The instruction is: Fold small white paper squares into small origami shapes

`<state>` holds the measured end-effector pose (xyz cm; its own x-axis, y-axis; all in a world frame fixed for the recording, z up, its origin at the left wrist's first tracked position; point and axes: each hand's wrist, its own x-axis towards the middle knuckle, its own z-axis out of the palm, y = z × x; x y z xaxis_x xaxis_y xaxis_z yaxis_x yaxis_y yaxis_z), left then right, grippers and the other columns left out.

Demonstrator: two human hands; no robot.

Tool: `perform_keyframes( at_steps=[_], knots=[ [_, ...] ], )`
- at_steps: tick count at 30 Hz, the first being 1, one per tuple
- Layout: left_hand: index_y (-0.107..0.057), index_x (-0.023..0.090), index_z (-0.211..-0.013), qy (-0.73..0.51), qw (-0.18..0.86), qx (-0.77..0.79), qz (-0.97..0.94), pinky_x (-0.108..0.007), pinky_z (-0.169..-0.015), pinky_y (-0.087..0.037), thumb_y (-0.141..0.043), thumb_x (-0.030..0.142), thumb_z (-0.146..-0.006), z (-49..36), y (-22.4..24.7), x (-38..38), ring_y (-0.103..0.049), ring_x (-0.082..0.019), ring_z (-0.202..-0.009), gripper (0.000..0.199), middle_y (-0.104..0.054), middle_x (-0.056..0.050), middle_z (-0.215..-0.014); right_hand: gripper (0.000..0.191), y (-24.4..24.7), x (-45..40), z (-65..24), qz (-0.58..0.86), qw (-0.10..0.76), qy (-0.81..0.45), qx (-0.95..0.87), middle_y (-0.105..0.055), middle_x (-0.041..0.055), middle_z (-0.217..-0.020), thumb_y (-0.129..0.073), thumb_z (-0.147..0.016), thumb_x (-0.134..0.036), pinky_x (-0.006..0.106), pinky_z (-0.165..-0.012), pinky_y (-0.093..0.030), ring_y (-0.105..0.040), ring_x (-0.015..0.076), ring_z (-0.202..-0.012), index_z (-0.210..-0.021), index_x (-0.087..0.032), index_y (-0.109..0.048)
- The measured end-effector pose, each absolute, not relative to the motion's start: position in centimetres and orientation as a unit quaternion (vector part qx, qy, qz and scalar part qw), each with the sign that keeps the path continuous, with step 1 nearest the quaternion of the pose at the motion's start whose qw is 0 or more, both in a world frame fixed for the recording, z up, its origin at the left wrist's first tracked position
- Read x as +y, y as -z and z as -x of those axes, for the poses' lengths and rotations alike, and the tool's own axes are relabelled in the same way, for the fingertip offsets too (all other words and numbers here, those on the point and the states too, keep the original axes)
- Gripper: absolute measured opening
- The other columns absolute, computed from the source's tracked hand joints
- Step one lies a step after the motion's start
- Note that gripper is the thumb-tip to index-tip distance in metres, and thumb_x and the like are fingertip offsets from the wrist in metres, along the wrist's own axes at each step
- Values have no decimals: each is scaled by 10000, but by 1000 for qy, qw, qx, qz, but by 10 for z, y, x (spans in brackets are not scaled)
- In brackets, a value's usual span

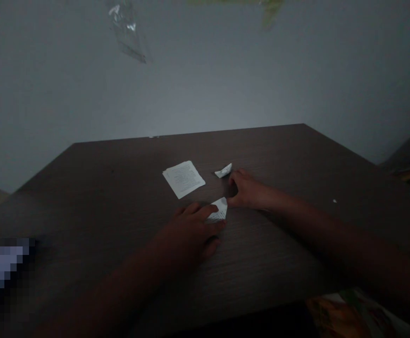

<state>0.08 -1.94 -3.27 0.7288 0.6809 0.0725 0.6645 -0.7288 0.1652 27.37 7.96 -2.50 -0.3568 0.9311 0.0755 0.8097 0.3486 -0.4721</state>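
Note:
My left hand (190, 232) lies on the dark wooden table, its fingertips over a small folded piece of printed white paper (220, 210). The paper's lower part is hidden under those fingers. My right hand (244, 190) rests just beyond it, with its curled fingers and thumb at the paper's upper right edge. A larger square of printed paper (183, 179) lies flat to the far left of my right hand. A small folded white paper scrap (223, 171) sits just beyond my right fingertips.
The dark wood-grain table (120, 188) ends against a pale wall (205, 84). A clear plastic sheet (127, 30) hangs at the top. A pixelated white object (0, 272) sits at lower left. A colourful printed item (345, 314) shows below the near edge.

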Motion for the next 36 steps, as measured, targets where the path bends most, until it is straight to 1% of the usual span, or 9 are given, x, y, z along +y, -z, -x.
perform_keyframes(
  at_steps=[6, 8, 11, 17, 21, 25, 30, 33, 36],
  knots=[
    [-862, 337, -1607, -46, 88, 365, -926, -734, -1223, -669, -835, 336, -1188, -5, 11, -21, -747, -479, -1521, 420, -773, -154, -1728, 309, 25, 77, -281, 550, 194, -204, -786, -801, 100, -1233, -942, -863, -209, 476, -1001, -631, -777, 347, -1152, -1114, -270, -772],
    [-875, 321, -1584, -52, 90, 359, -927, -724, -1227, -665, -840, 290, -1182, -6, 7, -20, -748, -466, -1522, 404, -783, -152, -1719, 222, 21, 71, -283, 539, 207, -242, -780, -821, 80, -1147, -856, -918, -198, 441, -923, -612, -780, 313, -1032, -1115, -266, -779],
    [-912, 302, -1516, -51, 93, 345, -933, -723, -1255, -642, -845, 251, -1174, -7, 6, -15, -757, -454, -1509, 352, -806, -154, -1692, 62, 15, 61, -283, 509, 207, -281, -787, -795, 41, -961, -751, -988, -206, 409, -838, -568, -745, 275, -884, -986, -268, -760],
    [-915, 314, -1505, -59, 101, 342, -933, -659, -1267, -636, -789, 261, -1212, -3, 12, -8, -763, -422, -1504, 323, -816, -137, -1676, 105, 11, 44, -276, 471, 192, -265, -819, -739, 10, -860, -766, -957, -195, 389, -801, -503, -679, 240, -787, -893, -273, -738],
    [-909, 291, -1481, -75, 117, 341, -930, -663, -1300, -609, -795, 235, -1196, -1, 19, -4, -764, -415, -1514, 313, -820, -133, -1658, 183, 12, 38, -275, 424, 212, -245, -846, -695, -2, -851, -746, -962, -171, 357, -759, -460, -613, 216, -749, -863, -278, -635],
    [-893, 244, -1438, -107, 139, 330, -927, -635, -1319, -604, -839, 225, -1148, 2, 25, 1, -792, -398, -1477, 296, -855, -137, -1564, 223, 16, 35, -276, 367, 232, -242, -868, -673, -5, -891, -691, -944, -114, 338, -785, -459, -601, 206, -785, -876, -277, -555],
    [-812, 188, -1457, -156, 184, 346, -907, -591, -1302, -635, -857, 167, -1076, 8, 24, 3, -800, -391, -1462, 385, -859, -174, -1528, 208, 21, 30, -274, 284, 221, -242, -901, -747, 40, -1061, -683, -953, -68, 382, -946, -566, -712, 246, -997, -1054, -250, -676],
    [-808, 220, -1365, -167, 223, 346, -896, -555, -1305, -647, -859, 130, -1012, 12, 21, 4, -812, -372, -1437, 369, -864, -146, -1490, 198, 20, 28, -273, 248, 181, -234, -923, -792, 85, -1158, -676, -1010, -55, 437, -1059, -612, -760, 271, -1132, -1093, -225, -735],
    [-788, 224, -1412, -158, 240, 349, -892, -554, -1353, -623, -844, 103, -962, 17, 16, 3, -781, -374, -1505, 469, -834, -155, -1556, 210, 15, 28, -273, 240, 149, -221, -934, -835, 111, -1235, -676, -1063, -54, 482, -1159, -626, -789, 284, -1225, -1122, -212, -800]
  ],
)
